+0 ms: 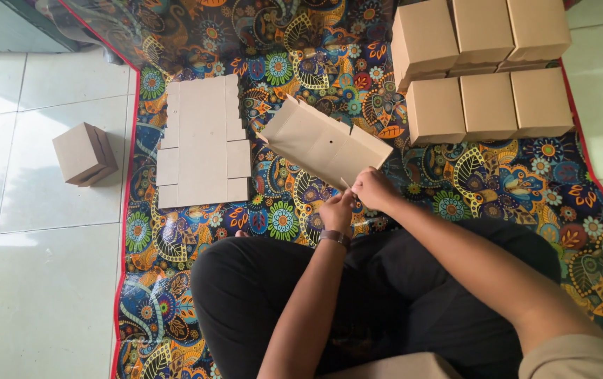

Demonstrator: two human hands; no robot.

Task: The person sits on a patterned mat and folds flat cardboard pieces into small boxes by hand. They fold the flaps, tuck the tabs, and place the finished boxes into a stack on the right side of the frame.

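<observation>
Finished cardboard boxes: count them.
7 visible: six stacked in rows at the mat's top right, one alone on the tile floor at left. More may be hidden behind the stack.

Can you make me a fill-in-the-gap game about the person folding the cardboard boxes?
1. Both hands, the left hand and the right hand, hold one flat cardboard piece at its near ____.
2. The stack of flat cardboard sheets lies on the patterned ____.
3. The finished boxes stand in ____ rows.
4. One single box sits apart on the white ____ floor.

Missing words: edge; mat; two; tiled
</observation>
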